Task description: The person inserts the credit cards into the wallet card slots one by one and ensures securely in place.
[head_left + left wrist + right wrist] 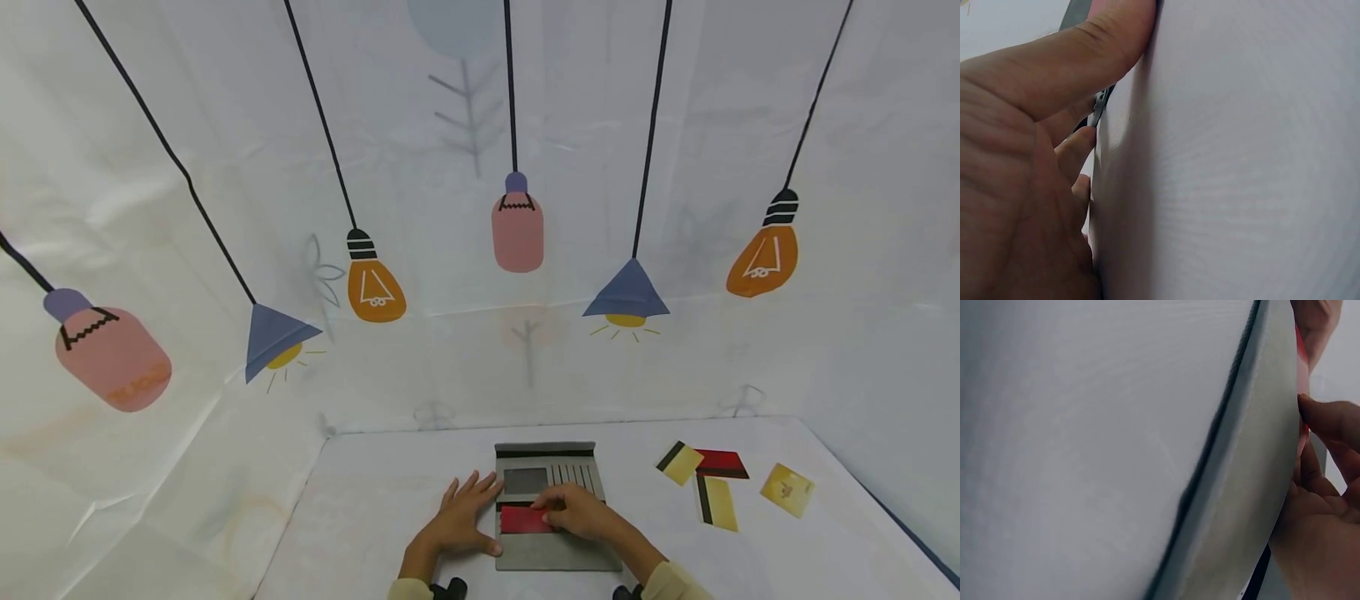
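Observation:
A grey wallet (555, 552) lies unfolded on the white table, with a dark window panel and several slots in its upper half. Across its lower half is a red card (517, 520). My right hand (581, 512) pinches the card's right end between thumb and fingers; the right wrist view shows the thumb on the red edge (1302, 362). My left hand (461, 518) rests along the wallet's left edge, fingers spread and thumb touching near the lower left corner. Whether the card sits inside a slot or on top cannot be told.
To the right on the table lie another red card (723, 463), two gold cards with black stripes (684, 467), and a separate gold card (787, 490). A white sheet (450, 367) printed with hanging lamps rises behind the table.

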